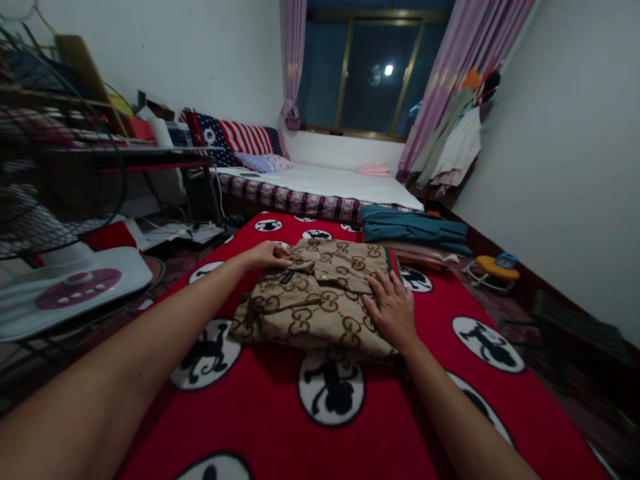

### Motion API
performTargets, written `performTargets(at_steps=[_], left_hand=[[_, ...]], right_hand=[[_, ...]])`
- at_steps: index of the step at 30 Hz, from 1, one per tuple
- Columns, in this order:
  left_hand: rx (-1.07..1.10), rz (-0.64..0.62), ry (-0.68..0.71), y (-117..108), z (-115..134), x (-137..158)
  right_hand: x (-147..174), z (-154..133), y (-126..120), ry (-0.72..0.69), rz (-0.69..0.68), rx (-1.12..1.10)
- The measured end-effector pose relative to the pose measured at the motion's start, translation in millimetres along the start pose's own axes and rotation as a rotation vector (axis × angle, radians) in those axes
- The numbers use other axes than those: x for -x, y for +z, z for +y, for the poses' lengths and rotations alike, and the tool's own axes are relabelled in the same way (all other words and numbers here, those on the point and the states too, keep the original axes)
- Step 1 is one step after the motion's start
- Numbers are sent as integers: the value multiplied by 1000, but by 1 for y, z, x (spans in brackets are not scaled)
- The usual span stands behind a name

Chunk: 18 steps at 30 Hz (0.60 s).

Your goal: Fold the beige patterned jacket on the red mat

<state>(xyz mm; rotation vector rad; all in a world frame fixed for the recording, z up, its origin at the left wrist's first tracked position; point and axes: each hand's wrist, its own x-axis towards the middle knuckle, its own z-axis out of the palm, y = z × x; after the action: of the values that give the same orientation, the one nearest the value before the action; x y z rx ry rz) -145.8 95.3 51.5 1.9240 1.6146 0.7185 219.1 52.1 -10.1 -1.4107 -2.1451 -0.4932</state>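
Observation:
A folded tan garment with a brown letter pattern lies on the red blanket in front of me. It has a metal button, a small dark label, and a green and red stripe at its right edge; its exact kind I cannot tell. At its far left corner, my left hand has its fingers curled onto the cloth. My right hand rests flat on the garment's right side, fingers spread. Beyond it sits a stack of folded clothes, teal on top and pale pink below.
The red blanket has round monkey prints. Farther back, a white-topped bed stands under the window. On the left are a fan, a cluttered desk and a white plastic seat; a yellow stool is on the right.

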Motion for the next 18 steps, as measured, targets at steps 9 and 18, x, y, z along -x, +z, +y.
performTargets(at_steps=[9, 18], left_hand=[[-201, -18, 93, -2, 5, -14], [306, 76, 62, -2, 8, -10]], right_hand=[[0, 1, -1, 3, -10, -8], [1, 1, 0, 14, -1, -36]])
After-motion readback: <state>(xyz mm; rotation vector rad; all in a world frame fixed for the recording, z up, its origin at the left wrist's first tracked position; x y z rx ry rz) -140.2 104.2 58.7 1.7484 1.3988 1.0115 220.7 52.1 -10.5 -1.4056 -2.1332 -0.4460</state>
